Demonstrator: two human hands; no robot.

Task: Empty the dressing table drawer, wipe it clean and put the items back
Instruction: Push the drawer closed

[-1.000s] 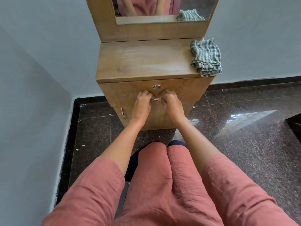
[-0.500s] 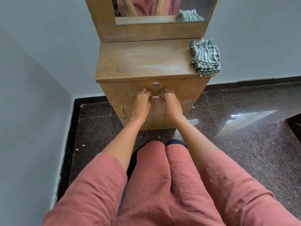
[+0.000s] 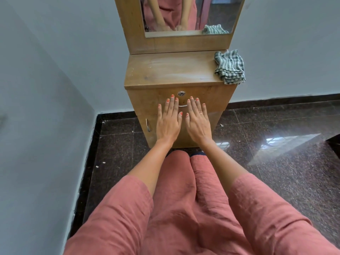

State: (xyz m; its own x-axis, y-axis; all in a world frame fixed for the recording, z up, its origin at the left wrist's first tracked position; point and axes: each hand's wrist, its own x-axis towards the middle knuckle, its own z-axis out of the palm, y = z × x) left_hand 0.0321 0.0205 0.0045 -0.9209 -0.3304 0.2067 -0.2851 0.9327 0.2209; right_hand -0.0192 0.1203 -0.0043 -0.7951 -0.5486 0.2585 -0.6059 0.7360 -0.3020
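Note:
The wooden dressing table point(image 3: 171, 70) stands against the wall, its drawer front point(image 3: 213, 100) closed, with a round lock point(image 3: 181, 93) and a metal handle point(image 3: 182, 106). My left hand point(image 3: 168, 120) and my right hand point(image 3: 197, 120) are spread flat, fingers straight, side by side in front of the drawer front, their fingertips on either side of the handle. Neither hand holds anything. A green checked cloth point(image 3: 230, 68) lies folded on the table top's right end. The drawer's inside is hidden.
A mirror point(image 3: 189, 13) rises behind the table top. A lower cabinet door handle point(image 3: 148, 125) sits at the left below the drawer. Grey walls close in on the left and behind. Dark polished floor tiles point(image 3: 276, 144) spread to the right.
Both hands have let go of the drawer handle and opened out flat with straight fingers. The drawer stays closed. The camera has tilted upward, so more of the mirror shows.

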